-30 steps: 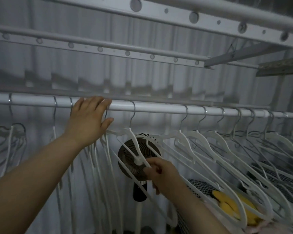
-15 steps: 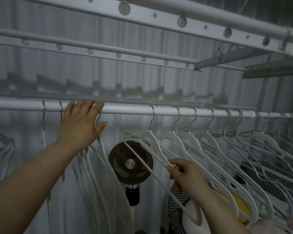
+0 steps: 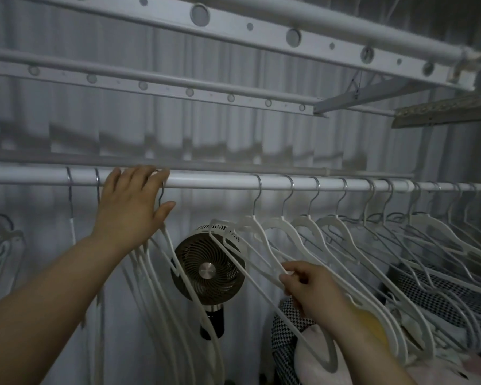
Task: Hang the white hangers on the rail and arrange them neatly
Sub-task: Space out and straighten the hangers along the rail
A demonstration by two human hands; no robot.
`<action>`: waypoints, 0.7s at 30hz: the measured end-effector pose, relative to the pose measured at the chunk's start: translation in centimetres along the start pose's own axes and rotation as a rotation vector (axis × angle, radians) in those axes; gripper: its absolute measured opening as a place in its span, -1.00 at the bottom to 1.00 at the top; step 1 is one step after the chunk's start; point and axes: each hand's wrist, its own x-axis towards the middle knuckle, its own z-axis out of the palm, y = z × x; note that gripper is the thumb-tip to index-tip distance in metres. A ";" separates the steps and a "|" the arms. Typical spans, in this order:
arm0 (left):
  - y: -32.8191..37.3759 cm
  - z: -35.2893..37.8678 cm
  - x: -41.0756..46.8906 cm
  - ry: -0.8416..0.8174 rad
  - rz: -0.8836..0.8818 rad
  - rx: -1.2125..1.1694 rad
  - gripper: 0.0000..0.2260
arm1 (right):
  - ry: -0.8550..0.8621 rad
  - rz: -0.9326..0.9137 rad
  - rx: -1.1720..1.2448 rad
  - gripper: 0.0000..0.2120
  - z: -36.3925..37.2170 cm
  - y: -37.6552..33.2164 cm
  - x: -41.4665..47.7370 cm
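A white rail (image 3: pixel 211 181) runs across the view. Several white hangers (image 3: pixel 342 232) hang on it by metal hooks, spread along its right half. My right hand (image 3: pixel 311 290) pinches the lower arm of the leftmost hanger of that group (image 3: pixel 250 226). My left hand (image 3: pixel 131 204) lies flat with straight fingers against the rail, in front of a bunch of hangers (image 3: pixel 161 273) that hang edge-on below it. More hooks sit on the rail left of that hand.
A round floor fan (image 3: pixel 208 270) stands behind the gap between the two hanger groups. Checked fabric (image 3: pixel 286 337) and other clothes lie at the lower right. Perforated white bars (image 3: pixel 233 37) cross overhead. A pleated grey curtain backs everything.
My right hand has slid the hanger it holds to the right along the rail, up to the right group. My left hand has stayed on the rail.
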 end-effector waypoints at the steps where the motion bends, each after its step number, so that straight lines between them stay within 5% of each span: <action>1: 0.0 0.0 0.0 0.004 0.006 0.003 -0.46 | -0.006 0.001 -0.007 -0.76 0.0 -0.1 0.0; 10: -0.9 0.2 -0.1 -0.012 -0.006 0.000 -0.43 | -0.012 0.014 -0.060 -0.89 0.1 -0.1 0.1; 16: -1.9 -0.6 -1.0 -0.069 -0.033 -0.073 -0.36 | 0.046 -0.049 -0.298 -0.54 -0.3 -1.1 -0.5; 21: -4.1 -1.3 -2.2 0.015 0.005 -0.021 -0.46 | 0.235 -0.198 -0.236 -0.61 0.4 -3.6 -1.3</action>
